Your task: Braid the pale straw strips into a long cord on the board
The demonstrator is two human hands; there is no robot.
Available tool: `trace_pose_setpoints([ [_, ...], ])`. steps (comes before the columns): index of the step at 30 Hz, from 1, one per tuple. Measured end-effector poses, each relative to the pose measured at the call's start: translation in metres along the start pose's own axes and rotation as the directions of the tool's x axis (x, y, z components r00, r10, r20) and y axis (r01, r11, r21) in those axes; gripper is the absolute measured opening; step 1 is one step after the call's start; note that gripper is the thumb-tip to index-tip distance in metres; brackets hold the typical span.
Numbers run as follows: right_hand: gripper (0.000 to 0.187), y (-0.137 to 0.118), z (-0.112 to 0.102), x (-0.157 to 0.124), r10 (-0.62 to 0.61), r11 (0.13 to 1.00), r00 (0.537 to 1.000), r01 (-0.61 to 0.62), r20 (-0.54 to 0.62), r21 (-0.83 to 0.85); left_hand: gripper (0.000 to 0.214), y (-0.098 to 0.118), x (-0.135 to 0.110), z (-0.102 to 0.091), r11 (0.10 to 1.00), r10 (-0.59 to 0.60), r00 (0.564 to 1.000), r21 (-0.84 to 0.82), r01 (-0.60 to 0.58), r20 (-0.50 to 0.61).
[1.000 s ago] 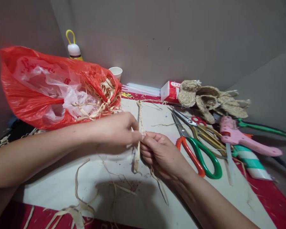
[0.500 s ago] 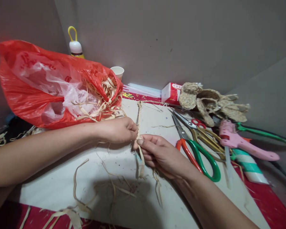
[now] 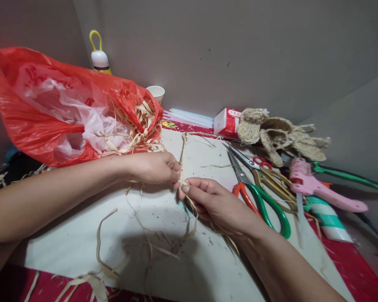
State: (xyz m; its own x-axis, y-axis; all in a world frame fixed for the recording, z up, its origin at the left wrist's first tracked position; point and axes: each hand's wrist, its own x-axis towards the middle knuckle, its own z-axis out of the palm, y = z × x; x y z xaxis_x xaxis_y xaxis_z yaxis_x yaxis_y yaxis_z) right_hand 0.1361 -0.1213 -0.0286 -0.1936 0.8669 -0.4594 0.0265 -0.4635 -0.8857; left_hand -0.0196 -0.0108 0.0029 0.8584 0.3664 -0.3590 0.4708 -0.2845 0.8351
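Note:
A thin braid of pale raffia runs from the back of the white board toward me. My left hand pinches it from the left side, its fingertips close to the braid's lower end. Just below, my right hand grips the same end between thumb and fingers. Loose raffia strands hang out from under my right thumb and curve over the board. The fingertips of both hands nearly meet, so the exact crossing of the strands is partly hidden.
Left stands a red plastic bag spilling raffia. Right lie scissors with green and red handles, brass-coloured scissors, a pink glue gun and coiled braid pieces. Behind are a paper cup, a bottle and a red-white box.
The loose strands below my right hand have swung to the right. Both hands stay at the braid's end, with only small finger shifts.

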Motion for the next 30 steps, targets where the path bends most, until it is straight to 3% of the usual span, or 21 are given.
trace_pose_setpoints([
  [4,0.029,-0.002,0.001,-0.001,-0.068,0.994,0.997,0.066,-0.027,-0.083,0.018,0.001,0.000,0.002,0.987,-0.066,0.997,-0.141,0.072,0.048],
  [9,0.024,-0.002,0.002,-0.001,-0.215,0.932,0.976,0.192,-0.041,-0.308,0.015,0.000,0.001,0.007,0.973,-0.095,0.995,-0.208,0.099,0.033],
  [14,0.027,-0.003,0.002,-0.006,-0.230,0.855,0.971,0.166,-0.071,-0.492,0.016,-0.004,0.005,0.008,0.988,-0.011,1.000,-0.155,0.007,-0.024],
  [18,0.029,-0.007,0.000,-0.010,-0.270,0.780,0.955,0.144,-0.120,-0.610,0.016,-0.002,0.003,0.008,0.999,-0.028,0.996,-0.027,0.026,-0.087],
  [22,0.030,-0.014,0.002,-0.015,-0.209,0.841,0.960,0.080,-0.184,-0.535,0.016,0.002,-0.001,0.012,1.000,-0.028,0.990,-0.012,0.026,-0.137],
  [26,0.028,-0.013,0.015,-0.018,-0.029,0.977,0.979,-0.015,-0.200,-0.212,0.017,0.003,-0.003,0.017,0.999,0.001,0.983,-0.032,-0.007,-0.184],
  [28,0.027,-0.007,0.025,-0.017,0.003,0.998,0.984,-0.013,-0.178,-0.053,0.019,0.003,-0.004,0.020,0.998,-0.001,0.986,-0.070,-0.010,-0.166],
  [30,0.025,0.001,0.034,-0.016,-0.008,1.000,0.978,0.003,-0.208,-0.025,0.021,0.004,-0.004,0.022,0.989,-0.022,0.994,-0.148,0.005,-0.112],
])
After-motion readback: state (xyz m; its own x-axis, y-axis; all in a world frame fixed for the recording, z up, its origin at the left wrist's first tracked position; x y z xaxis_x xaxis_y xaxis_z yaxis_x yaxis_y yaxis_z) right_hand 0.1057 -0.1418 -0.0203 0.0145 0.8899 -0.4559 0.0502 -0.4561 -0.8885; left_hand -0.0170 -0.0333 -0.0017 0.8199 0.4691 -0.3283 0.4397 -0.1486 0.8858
